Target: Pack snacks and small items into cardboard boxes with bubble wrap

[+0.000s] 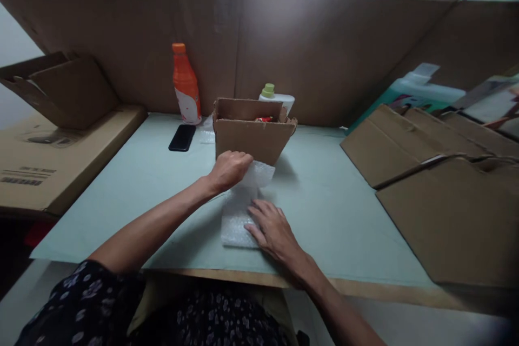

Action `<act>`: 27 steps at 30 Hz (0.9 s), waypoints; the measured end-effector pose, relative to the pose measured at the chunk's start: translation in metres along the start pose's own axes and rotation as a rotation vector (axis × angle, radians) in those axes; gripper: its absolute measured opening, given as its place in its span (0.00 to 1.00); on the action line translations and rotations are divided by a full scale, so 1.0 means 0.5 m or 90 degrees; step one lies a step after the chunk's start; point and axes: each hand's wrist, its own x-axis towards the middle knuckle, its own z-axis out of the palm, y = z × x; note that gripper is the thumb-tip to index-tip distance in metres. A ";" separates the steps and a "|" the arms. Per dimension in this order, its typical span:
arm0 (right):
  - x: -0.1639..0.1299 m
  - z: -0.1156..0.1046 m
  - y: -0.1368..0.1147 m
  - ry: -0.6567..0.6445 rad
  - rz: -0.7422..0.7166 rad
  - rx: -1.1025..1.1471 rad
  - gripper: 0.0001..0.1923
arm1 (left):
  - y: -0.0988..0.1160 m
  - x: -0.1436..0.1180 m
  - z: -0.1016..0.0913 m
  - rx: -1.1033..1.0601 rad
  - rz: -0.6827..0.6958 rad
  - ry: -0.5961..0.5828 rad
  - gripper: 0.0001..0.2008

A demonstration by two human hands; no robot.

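A sheet of bubble wrap lies near the front of the pale green table top. My left hand is closed on its far end and holds that end raised in front of the small cardboard box. With fingers spread, my right hand rests on the right side of the flat part. Just beyond my left hand stands the open cardboard box. Something red shows inside it, too little to name. Whether anything lies under the wrap I cannot tell.
An orange bottle and a black phone are at back left. Behind the box stands a white bottle with a green cap. Larger cardboard boxes holding a teal bottle flank the right; a flat carton lies left. Cardboard walls close the back.
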 end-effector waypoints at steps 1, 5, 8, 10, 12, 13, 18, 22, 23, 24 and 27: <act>0.008 0.008 -0.004 -0.009 0.005 -0.014 0.16 | -0.002 0.018 0.006 0.019 0.011 0.008 0.12; -0.004 0.025 -0.015 0.009 -0.027 0.013 0.07 | -0.008 0.006 0.011 0.069 0.044 0.081 0.19; -0.038 0.015 -0.026 0.061 -0.047 0.095 0.06 | 0.001 -0.091 0.003 0.087 0.093 0.231 0.20; -0.060 0.002 -0.039 0.042 -0.059 0.180 0.07 | 0.010 -0.169 0.001 0.063 0.144 0.270 0.17; -0.078 -0.012 -0.055 -0.020 -0.060 0.273 0.08 | 0.016 -0.231 0.007 0.005 0.160 0.179 0.16; -0.084 -0.016 -0.063 -0.052 -0.055 0.318 0.08 | 0.016 -0.250 0.013 -0.027 0.152 0.115 0.15; -0.104 -0.017 -0.097 -0.154 0.017 0.508 0.05 | 0.005 -0.276 0.029 -0.140 0.064 -0.099 0.14; -0.116 -0.014 -0.103 -0.159 0.113 0.565 0.02 | 0.024 -0.331 -0.014 -0.337 -0.021 -0.081 0.17; -0.116 -0.013 -0.102 -0.145 0.135 0.563 0.02 | 0.034 -0.353 -0.024 -0.388 -0.047 -0.087 0.19; -0.114 -0.012 -0.100 -0.128 0.153 0.556 0.02 | 0.044 -0.374 -0.030 -0.421 -0.078 -0.095 0.22; -0.095 0.001 -0.088 -0.087 0.177 0.503 0.05 | 0.072 -0.418 -0.015 -0.397 -0.197 -0.094 0.29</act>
